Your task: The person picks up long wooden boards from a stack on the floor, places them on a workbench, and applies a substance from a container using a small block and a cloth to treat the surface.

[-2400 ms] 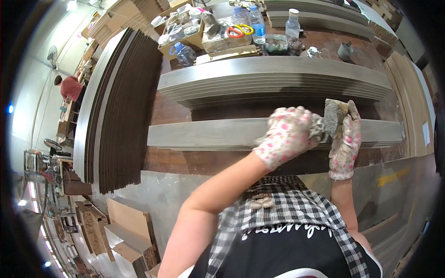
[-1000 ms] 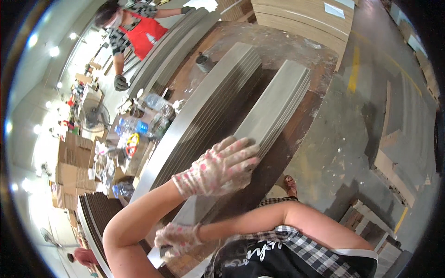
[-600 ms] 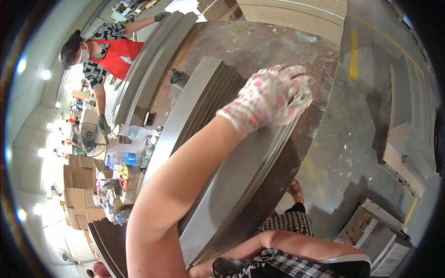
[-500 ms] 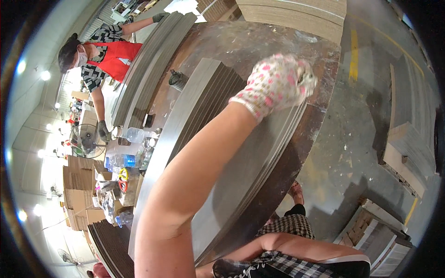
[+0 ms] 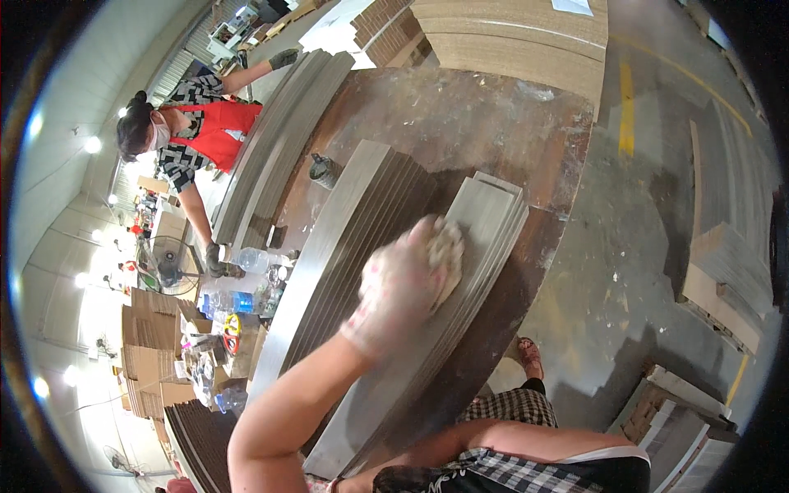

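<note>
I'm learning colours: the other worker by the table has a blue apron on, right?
Not quite. The head view shows the other worker's apron is red, not blue. That worker does stand by the table, reaching a gloved hand to the boards there.

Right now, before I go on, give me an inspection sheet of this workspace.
Surface: brown worktable, dusty and worn.
Job's things: stack of long grey boards under the hand; a second, ribbed stack lies beside it, touching.
Clutter: water bottles, a dark round object, tape rolls and small items at the table's far left.
Grippers: left hand, in a floral glove, presses a pale pad on the top board; right hand not in view.
Cables: nothing seen.
Surroundings: a person in a red apron handling boards, cardboard boxes, a fan, concrete floor with yellow line.
</note>
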`<state>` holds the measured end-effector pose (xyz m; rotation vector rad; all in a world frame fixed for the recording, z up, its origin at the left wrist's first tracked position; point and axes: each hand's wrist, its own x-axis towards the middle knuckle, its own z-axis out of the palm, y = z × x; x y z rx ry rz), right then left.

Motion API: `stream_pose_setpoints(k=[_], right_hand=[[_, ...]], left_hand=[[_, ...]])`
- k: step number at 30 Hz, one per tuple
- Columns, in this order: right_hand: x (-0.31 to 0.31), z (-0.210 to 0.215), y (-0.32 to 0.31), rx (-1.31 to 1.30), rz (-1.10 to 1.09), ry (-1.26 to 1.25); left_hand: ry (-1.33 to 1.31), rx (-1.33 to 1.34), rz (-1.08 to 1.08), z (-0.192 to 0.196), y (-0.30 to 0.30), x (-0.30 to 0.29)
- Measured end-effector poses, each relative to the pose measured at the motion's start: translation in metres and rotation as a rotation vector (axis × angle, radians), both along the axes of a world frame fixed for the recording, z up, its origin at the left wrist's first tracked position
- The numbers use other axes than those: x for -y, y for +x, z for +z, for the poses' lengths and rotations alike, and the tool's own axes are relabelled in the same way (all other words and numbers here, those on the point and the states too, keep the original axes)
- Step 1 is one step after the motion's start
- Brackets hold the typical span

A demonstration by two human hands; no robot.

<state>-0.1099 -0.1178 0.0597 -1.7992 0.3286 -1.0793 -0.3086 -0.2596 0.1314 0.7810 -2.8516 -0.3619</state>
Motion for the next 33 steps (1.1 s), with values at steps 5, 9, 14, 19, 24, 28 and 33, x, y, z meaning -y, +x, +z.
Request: stream_pose_setpoints(k=[5, 9, 14, 19, 24, 28, 33], right_hand=[[-0.003, -0.001, 0.007, 0.009, 0.015, -0.015], [0.001, -0.002, -0.002, 0.025, -0.001, -0.022], [-0.001, 0.003, 0.001, 0.048, 0.006, -0.03], [-0.019, 0.004, 0.035, 0.061, 0.054, -0.056], [-0.025, 0.003, 0.069, 0.105, -0.021, -0.112], [-0.035, -0.006, 0.116, 0.116, -0.13, -0.171], [-0.02, -0.028, 0.149, 0.047, -0.278, -0.217]], left_hand=[[0.024, -0.056, 0.159, -0.018, -0.075, 0.032], [0.087, -0.252, 0.062, -0.032, 0.001, 0.009], [0.086, -0.016, 0.121, -0.01, -0.004, 0.004], [0.138, -0.001, 0.229, 0.004, -0.06, 0.01], [0.078, -0.163, 0.111, -0.004, 0.038, -0.02], [0.095, -0.043, 0.205, -0.006, 0.158, -0.054], [0.441, 0.096, 0.299, 0.013, 0.287, -0.065]])
